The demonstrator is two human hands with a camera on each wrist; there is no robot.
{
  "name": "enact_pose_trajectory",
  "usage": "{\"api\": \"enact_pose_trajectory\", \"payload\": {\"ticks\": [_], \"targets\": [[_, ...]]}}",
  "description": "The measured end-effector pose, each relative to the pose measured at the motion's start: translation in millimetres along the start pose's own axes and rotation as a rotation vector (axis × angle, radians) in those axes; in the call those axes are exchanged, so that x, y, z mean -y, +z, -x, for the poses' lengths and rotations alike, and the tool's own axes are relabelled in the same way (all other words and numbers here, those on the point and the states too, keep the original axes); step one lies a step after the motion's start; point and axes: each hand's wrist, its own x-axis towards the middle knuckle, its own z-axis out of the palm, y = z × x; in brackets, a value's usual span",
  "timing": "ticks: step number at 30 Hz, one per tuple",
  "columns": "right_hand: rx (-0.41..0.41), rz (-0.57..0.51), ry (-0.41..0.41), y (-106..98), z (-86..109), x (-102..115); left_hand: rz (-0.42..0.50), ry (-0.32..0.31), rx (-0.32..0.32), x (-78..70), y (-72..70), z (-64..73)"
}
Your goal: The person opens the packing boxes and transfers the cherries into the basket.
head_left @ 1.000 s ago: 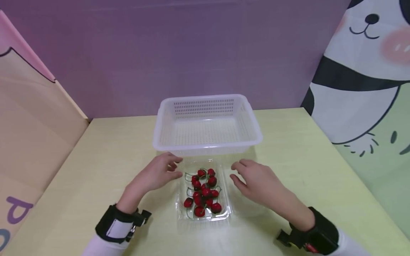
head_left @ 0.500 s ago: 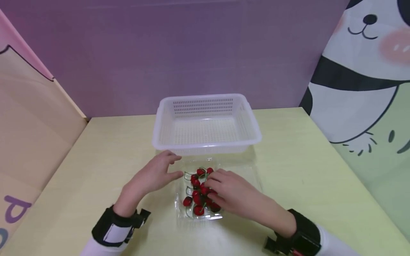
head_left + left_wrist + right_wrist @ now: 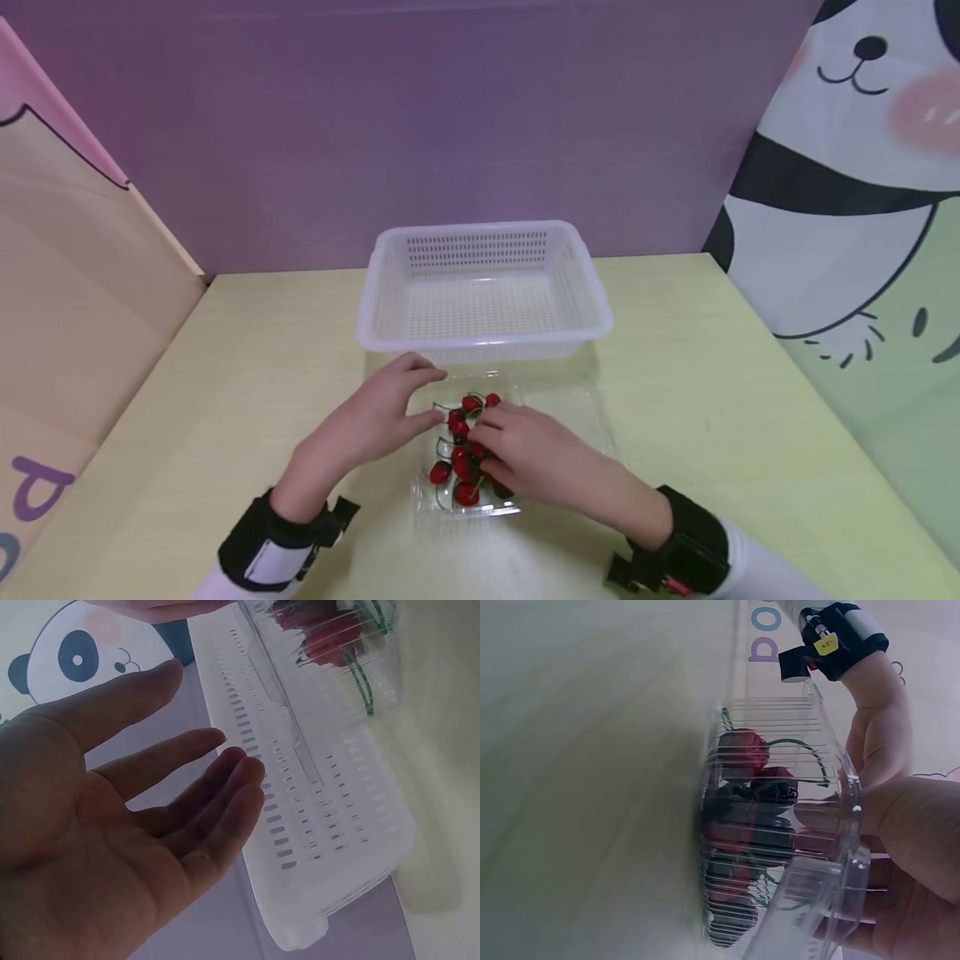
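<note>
With the left hand (image 3: 375,421) spread and the right hand (image 3: 536,457) over the right edge of the plastic clamshell (image 3: 480,512), grip hidden, overlapping stems (image 3: 795,741) could drag out extra cherries (image 3: 467,493).

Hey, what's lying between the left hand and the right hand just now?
In the head view, red cherries in a clear plastic container; the right hand hides some of them.

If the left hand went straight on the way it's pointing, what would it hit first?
Probably the left rim of the clear box, though depth is unclear; the left hand might pass over it.
</note>
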Motion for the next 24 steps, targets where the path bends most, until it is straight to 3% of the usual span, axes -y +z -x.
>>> {"api": "enact_pose_trajectory", "payload": {"ticks": [7, 24], "targets": [[0.034, -0.004, 0.002, -0.8, -0.2, 0.7, -0.004, 0.049, 0.009, -3.4, 0.6, -0.3], [0.025, 0.006, 0.002, -0.7, -0.4, -0.6, 0.003, 0.126, 0.065, -6.4, -0.2, 0.6]]}}
